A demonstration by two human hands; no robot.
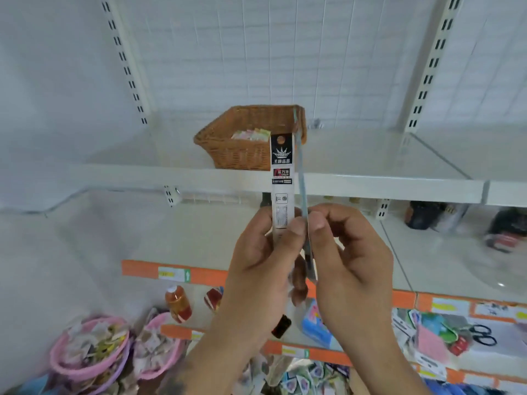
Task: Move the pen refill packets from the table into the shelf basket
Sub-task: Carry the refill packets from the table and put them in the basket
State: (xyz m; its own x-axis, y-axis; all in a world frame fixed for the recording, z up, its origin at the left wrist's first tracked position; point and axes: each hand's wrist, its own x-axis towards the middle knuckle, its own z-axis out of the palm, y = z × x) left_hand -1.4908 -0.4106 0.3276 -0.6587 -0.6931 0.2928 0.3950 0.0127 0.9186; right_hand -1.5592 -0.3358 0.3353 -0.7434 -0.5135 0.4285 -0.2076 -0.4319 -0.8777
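White shop shelving fills the view, with slotted uprights and a grid back panel behind a pale upper shelf (370, 166). Low on the left, two pink baskets (88, 354) hold small mixed items, and just right of them a bottle of orange-red liquid (178, 306) stands on a lower shelf edged with an orange price strip (142, 270). On the upper shelf, near the middle, sits a brown wicker basket (228, 143) with a few pale packets lying inside it.

Below and in front of the basket, the left hand (256, 269) holds a pen refill packet (282, 178) upright, fingers curled round its lower end with the thumb pressed on the front; its black printed header overlaps the basket's front right corner in the view. Just beside it, the right hand (348, 258) pinches a second packet (302, 181), seen edge-on as a thin bluish strip, between thumb and forefinger. The two hands touch at the thumbs.

Further right on a lower shelf lie colourful packets and black-handled scissors (483, 334).
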